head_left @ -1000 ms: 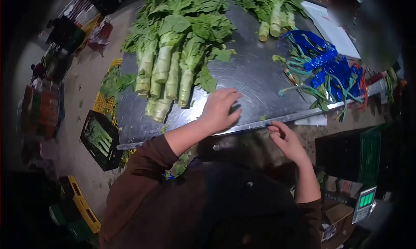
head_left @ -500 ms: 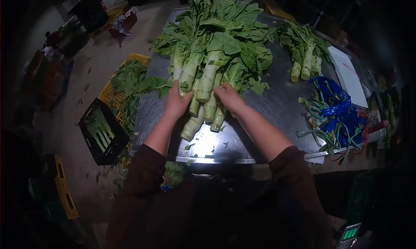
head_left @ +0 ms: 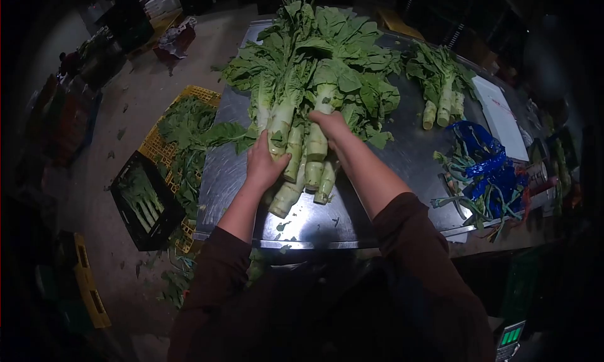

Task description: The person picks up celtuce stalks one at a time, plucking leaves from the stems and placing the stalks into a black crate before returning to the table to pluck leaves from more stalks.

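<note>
Metal tabletop (head_left: 412, 160), stalks (head_left: 295, 153) seemingly between fingers (head_left: 282, 163)

The stem lettuce leaves (head_left: 343, 34) are mid to deep green, while the stalks (head_left: 316, 147) run from near-white to pale yellowish green, crossed by darker rings. The table (head_left: 402, 167) is silver-grey with a bright white glare. Glossy cobalt blue marks the plastic strapping (head_left: 486, 165), dull teal the ties (head_left: 443, 202) among it. The board (head_left: 501, 115) is white with faint reddish marks, the latticed pallet (head_left: 151, 147) yellow, the crate (head_left: 154, 231) black, the sleeves (head_left: 409, 226) dark brown, the digital display (head_left: 513, 335) bright green
</note>
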`<state>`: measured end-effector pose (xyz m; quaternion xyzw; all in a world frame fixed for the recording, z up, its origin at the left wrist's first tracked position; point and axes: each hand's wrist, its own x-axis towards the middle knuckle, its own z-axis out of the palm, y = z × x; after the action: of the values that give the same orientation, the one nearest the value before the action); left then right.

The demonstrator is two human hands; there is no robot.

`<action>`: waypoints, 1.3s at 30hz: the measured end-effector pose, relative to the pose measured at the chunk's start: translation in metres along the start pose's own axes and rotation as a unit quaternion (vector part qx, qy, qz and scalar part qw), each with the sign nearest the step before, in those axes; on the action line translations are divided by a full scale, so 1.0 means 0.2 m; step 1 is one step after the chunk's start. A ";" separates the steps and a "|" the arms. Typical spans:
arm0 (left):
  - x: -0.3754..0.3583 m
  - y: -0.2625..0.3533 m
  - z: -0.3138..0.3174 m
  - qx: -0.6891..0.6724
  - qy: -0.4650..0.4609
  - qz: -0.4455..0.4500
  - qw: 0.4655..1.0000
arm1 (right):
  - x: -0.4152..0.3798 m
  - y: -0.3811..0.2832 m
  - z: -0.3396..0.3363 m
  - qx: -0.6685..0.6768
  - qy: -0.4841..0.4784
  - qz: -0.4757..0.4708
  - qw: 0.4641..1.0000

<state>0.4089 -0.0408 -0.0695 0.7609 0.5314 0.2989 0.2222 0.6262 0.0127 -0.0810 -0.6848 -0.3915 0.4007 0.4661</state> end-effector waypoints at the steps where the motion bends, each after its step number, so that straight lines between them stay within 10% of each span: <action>1: 0.00 0.00 0.00 -0.014 0.001 -0.005 1.000 | -0.05 -0.06 -0.08 0.173 -0.071 0.061 0.980; 9: 0.00 -0.01 0.02 -0.028 0.021 -0.019 0.999 | -0.52 0.02 -0.59 0.599 -0.355 0.128 0.706; 12: -0.02 0.08 0.03 -0.043 0.001 -0.030 0.999 | -0.69 -0.03 -0.71 0.563 -0.327 0.003 0.759; 14: -0.09 0.27 0.03 0.227 0.159 0.061 0.959 | -0.74 -0.05 -0.78 0.486 -0.294 -0.023 0.823; 17: -0.21 0.58 0.18 -0.207 -0.025 0.115 0.971 | -0.73 -0.03 -0.84 0.420 -0.281 -0.024 0.863; 19: -0.30 0.81 0.29 -0.594 -0.257 -0.072 0.759 | -0.78 -0.09 -0.82 0.371 -0.273 -0.039 0.887; 22: -0.28 0.93 0.30 -0.525 -0.367 -0.156 0.752 | -0.73 -0.11 -0.85 0.228 -0.204 -0.100 0.947; 26: -0.37 0.81 0.44 -0.296 -0.211 -0.017 0.931 | -0.57 -0.13 -0.86 0.309 -0.075 -0.148 0.936; 33: -0.48 0.77 0.54 -0.007 -0.057 -0.028 0.998 | -0.42 -0.03 -0.66 0.269 0.070 -0.202 0.939; 35: -0.46 0.75 0.55 0.034 -0.059 -0.043 0.997 | -0.40 0.00 -0.64 0.436 0.138 -0.130 0.880; 39: -0.44 0.84 0.47 -0.311 -0.165 -0.142 0.925 | -0.44 -0.05 -0.75 0.538 0.141 0.067 0.828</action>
<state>0.5650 -0.1820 -0.0466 0.6084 0.4703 0.2844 0.5725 0.7298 -0.1139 -0.0192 -0.3988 0.0028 0.4769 0.7833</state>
